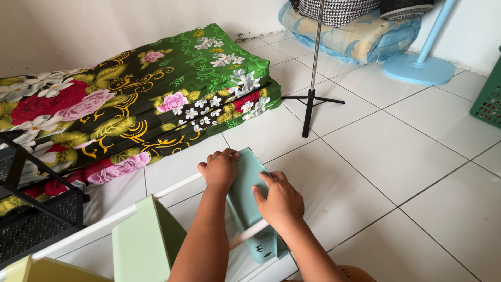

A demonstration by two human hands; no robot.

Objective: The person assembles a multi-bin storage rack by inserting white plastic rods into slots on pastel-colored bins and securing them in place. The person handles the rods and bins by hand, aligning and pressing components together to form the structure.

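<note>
My left hand (220, 168) grips the top edge of a teal plastic panel (245, 203) that stands upright on the tiled floor. On the same panel's face, a little lower and to the right, my right hand (282, 201) presses with its fingers curled over it. A white rod (180, 185) runs from the teal panel to a pale green panel (138, 243) at the lower left, and a second white rod (249, 234) passes under my right wrist.
A folded floral mattress (146, 99) lies at the left against the wall. A black wire rack (36, 209) stands at the far left. A thin black tripod stand (311, 99), a blue fan base (420, 68), folded bedding (355, 36) and a green basket (490, 96) lie beyond.
</note>
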